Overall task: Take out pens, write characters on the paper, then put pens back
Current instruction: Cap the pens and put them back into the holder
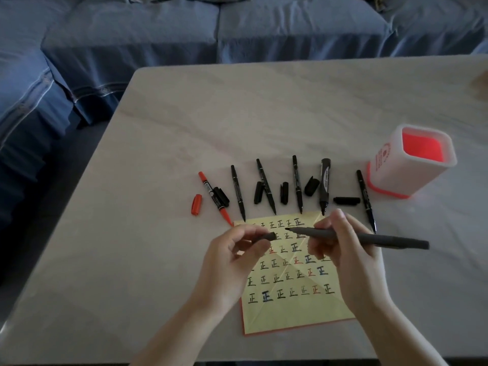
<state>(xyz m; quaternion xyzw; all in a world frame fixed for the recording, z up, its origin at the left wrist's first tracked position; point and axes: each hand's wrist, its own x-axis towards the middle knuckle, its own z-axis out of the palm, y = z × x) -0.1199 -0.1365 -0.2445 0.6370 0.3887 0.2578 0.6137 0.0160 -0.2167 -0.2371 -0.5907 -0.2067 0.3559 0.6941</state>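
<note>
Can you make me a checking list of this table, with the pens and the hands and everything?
Surface: pale table, paper flat on it.
Job's things: yellow paper full of characters; six uncapped pens in a row beyond it; pen holder upright, no pens seen inside.
Clutter: loose caps lying among the pens.
Hands: left hand pinches a dark cap; right hand holds an uncapped grey pen.
Cables: nothing seen.
Surroundings: blue sofa behind the table.
</note>
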